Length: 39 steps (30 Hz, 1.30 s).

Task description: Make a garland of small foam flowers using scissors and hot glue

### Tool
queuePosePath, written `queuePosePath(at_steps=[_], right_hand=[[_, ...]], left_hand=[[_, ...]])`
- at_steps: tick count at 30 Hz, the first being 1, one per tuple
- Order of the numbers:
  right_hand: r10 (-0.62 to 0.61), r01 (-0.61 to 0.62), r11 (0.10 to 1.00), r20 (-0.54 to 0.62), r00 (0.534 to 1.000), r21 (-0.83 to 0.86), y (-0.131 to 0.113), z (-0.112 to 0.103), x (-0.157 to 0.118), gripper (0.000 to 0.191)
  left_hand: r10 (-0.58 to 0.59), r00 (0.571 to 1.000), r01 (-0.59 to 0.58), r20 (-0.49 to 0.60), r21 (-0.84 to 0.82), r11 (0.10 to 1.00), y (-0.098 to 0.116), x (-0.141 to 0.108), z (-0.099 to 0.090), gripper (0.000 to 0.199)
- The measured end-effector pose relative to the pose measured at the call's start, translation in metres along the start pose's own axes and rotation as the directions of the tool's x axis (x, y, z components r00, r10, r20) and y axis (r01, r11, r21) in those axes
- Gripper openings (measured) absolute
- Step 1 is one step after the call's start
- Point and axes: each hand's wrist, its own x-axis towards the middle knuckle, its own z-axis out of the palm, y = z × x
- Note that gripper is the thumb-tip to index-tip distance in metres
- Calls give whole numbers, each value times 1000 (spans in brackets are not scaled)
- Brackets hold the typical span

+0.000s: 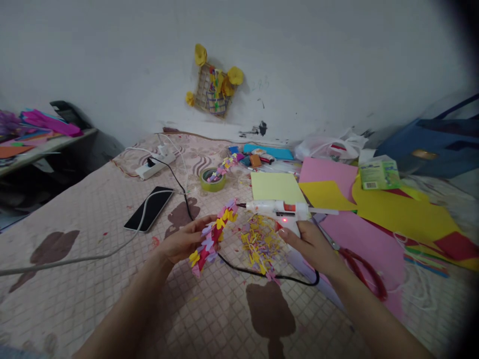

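Observation:
My left hand (187, 240) is closed round a tilted strip (214, 238) covered in small pink, yellow and lilac paper pieces. My right hand (310, 244) grips the handle of a white glue gun (275, 207), which has a small red light lit. The nozzle points left and is at the strip's upper end; whether they touch I cannot tell. A glue stick (324, 211) sticks out of the gun's back. Between my hands, a pile of small cut paper pieces (260, 242) lies on the tablecloth (209, 304).
A black cable (243, 269) loops below both hands. At the left are a phone (149, 209) and a power strip (155, 166). Behind stands a tape roll (212, 179) with another decorated strip on it. Red-handled scissors (362, 271) and coloured sheets (329, 194) lie to the right.

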Motion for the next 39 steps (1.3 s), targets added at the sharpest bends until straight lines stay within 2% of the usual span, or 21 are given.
queuePosePath(at_steps=[7,17,26,39], right_hand=[[-1,-1,996,-15,1000,-90,-1,-1,0,29],[-6,6,1000,12,1000,-4,1,0,-1,29],[7,-6,1000,18,1000,-19,-1,-1,-1,35],[35,-34,999,22,999,-29,-2,-1,-3,31]], left_hand=[[-27,995,29,-91,19,999,1,-1,1,57],[-12,998,14,-53,39,999,2,0,3,57],[15,999,-12,-34,61,998,2,-2,3,56],[4,999,-2,-33,63,998,2,-2,4,58]])
